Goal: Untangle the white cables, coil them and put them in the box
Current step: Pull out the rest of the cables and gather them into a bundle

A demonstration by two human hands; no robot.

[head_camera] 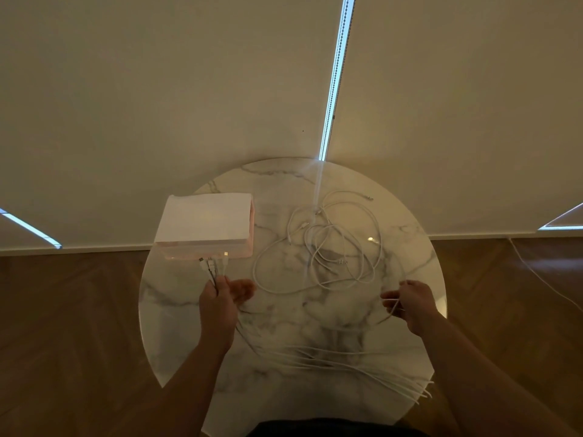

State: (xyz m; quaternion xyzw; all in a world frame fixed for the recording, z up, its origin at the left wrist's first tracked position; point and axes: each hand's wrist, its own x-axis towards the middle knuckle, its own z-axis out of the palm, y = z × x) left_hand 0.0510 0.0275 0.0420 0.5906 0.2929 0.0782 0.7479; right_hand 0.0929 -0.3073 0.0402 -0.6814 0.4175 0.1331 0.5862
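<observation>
A held bundle of white cables is gripped in the left hand, at the left of centre, with its fingers curled round the strands. The plug ends stick out above the fist and point up the frame, almost touching the near wall of the box. From that fist the bundle sweeps down and to the right across the lower part of the round marble surface, and its far end is draped over the rim at the lower right. Its long axis is thus set on a diagonal, from left of centre to lower right.

A few white strands are pinched in the right hand, at the right of centre, with its fingers curled. Whether these belong to the same bundle cannot be told for certain.

A loose tangle of further cables is spread between and above the two hands, just right of the box, and is touched by neither.

The box is placed straight above the left hand, which is clearly the nearer one. Its white top seems to be closed. It is judged that coiling comes next, with the trailing length gathered from the lower right toward the left fist before anything is put in the box.
</observation>
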